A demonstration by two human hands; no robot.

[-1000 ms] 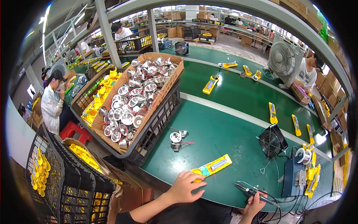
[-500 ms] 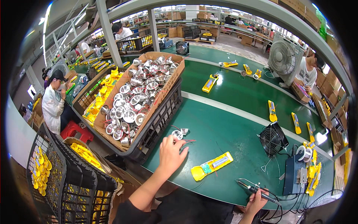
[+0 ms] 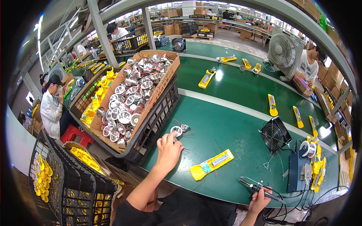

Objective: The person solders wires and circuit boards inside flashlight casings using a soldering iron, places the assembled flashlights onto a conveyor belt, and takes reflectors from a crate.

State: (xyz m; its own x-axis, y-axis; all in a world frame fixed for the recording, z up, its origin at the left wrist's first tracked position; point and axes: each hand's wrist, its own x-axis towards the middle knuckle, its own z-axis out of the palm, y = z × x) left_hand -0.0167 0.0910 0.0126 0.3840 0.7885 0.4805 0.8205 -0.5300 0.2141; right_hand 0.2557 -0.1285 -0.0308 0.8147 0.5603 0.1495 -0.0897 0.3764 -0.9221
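Note:
My left hand (image 3: 168,151) is closed at a shiny silver reflector cup (image 3: 176,131), its fingertips pinching the cup's near edge. Red wires stick out beside the fingers, and a second small reflector (image 3: 184,127) lies just beyond on the green bench. My right hand (image 3: 259,200) grips a soldering iron (image 3: 270,194) by its dark handle, the tip pointing left above the bench. Between the two hands rests a yellow plastic housing (image 3: 197,171), open side up, holding a small green circuit board (image 3: 206,167) and a bluish battery (image 3: 220,159). Thin wires trail from it.
A cardboard box (image 3: 166,84) of reflectors sits on a black crate (image 3: 158,119) at left. A small black fan (image 3: 275,136), soldering station (image 3: 297,171) and solder spool (image 3: 309,149) stand at right. Beyond, a green conveyor (image 3: 237,96) carries yellow housings. Co-workers sit farther off.
My left fingers and thumb have come together at the reflector cup. The right hand keeps its hold on the soldering iron. The whole view has shifted slightly.

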